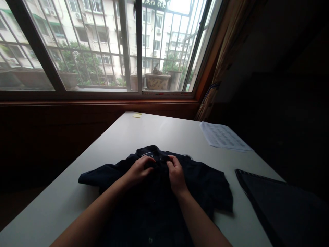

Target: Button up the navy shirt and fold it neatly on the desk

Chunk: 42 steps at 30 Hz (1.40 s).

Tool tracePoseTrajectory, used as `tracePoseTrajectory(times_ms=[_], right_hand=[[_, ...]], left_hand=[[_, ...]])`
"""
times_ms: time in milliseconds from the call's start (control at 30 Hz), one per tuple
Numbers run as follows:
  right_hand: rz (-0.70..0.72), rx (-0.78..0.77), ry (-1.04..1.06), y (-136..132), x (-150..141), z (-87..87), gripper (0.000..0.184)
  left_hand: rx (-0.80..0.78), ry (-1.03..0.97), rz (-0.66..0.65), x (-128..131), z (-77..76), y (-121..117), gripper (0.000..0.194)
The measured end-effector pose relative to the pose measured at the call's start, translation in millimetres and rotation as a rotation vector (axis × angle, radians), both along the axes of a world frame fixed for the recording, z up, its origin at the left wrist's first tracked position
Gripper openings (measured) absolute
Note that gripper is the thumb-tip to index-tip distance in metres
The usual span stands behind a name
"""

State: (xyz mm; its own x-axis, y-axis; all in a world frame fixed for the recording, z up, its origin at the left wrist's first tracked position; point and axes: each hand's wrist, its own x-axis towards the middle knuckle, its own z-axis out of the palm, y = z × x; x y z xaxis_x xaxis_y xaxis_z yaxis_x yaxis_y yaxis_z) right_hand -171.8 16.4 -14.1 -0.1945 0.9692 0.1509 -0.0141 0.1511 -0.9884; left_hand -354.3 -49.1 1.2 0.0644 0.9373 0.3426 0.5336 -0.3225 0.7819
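Note:
A dark navy short-sleeved shirt (159,212) lies front up on the white table, its collar (147,150) toward the window and its sleeves spread to both sides. My left hand (141,168) is closed on the shirt front just below the collar, thumb and fingers pinched together. On the other side of the neck opening, my right hand (176,172) pinches the collar edge between thumb and fingertips. A few small buttons show down the front. Dark cloth hides exactly what lies between the fingertips.
The white table (108,144) reaches toward a barred window (102,44). Printed sheets (223,136) lie at its right edge, with a dark flat item (280,206) nearer me. A yellow sticky note (137,115) sits at the far edge. A tied curtain (213,85) hangs beyond the far right corner.

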Motion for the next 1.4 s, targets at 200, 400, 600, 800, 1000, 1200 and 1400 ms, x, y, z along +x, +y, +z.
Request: tracePoseTrajectory(times_ms=[200,400,600,800,1000,1200,1400], right_hand=[[0.012,0.043,-0.018,-0.4,0.4,1.8,0.021],[0.024,0.084,-0.078,-0.4,0.2,1.7,0.023],[0.086,0.115,-0.154,-3.5,-0.8,6.7,0.027],[0.205,0.133,-0.199,-5.6,0.3,10.8,0.022],[0.302,0.105,-0.129,-7.2,1.9,12.9,0.02],[0.322,0.121,-0.156,-8.1,1.9,14.6,0.016],[0.164,0.244,-0.301,-7.5,-0.5,16.4,0.025]], left_hand=[[0.001,-0.015,0.024,0.9,1.0,0.1,0.011],[-0.007,-0.118,0.027,-1.9,-0.8,0.8,0.011],[0.004,-0.149,0.018,-1.5,-2.0,1.2,0.016],[0.035,-0.162,0.008,-1.6,-0.4,1.9,0.014],[0.008,-0.153,0.006,-1.5,1.8,1.7,0.017],[0.019,-0.136,-0.023,-1.7,0.8,1.8,0.019],[0.064,-0.152,-0.089,0.5,-2.5,3.5,0.014]])
